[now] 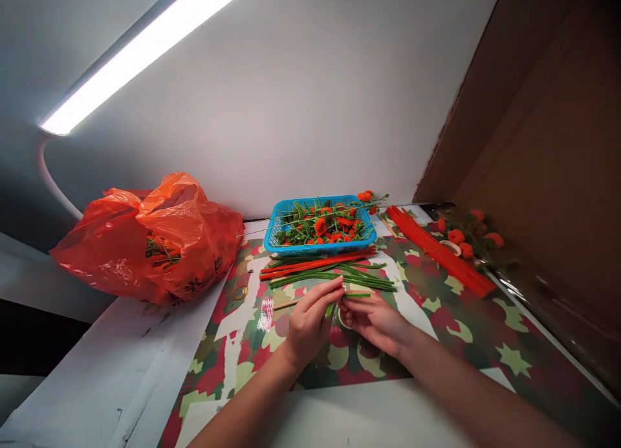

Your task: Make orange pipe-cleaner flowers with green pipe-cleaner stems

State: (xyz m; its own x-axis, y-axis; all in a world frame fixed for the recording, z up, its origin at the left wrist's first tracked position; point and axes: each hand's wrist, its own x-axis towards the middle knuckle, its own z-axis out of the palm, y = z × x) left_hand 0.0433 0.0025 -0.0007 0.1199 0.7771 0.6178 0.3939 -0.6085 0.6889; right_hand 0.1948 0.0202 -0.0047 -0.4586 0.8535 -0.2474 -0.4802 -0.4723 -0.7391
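My left hand (310, 320) and my right hand (381, 320) meet above the patterned mat, fingers closed in a pinch. Between them is a short green pipe cleaner (358, 295), bent so that one part points down near my left fingers. Partly behind my right fingers shows a pale ring (345, 319), like a tape roll. Just beyond my hands lie several long green pipe cleaners (334, 277) and some red ones (317, 262). A thin wooden stick (286, 304) rests left of my left hand, its other end hidden.
Behind stands a blue basket (320, 248) of orange flowers with green stems. An orange plastic bag (204, 241) sits at left. To the right lie a red pipe-cleaner bundle (436, 247) and finished-looking orange flowers (456, 236). A gold wire coil (240, 293) is on the mat (383, 364).
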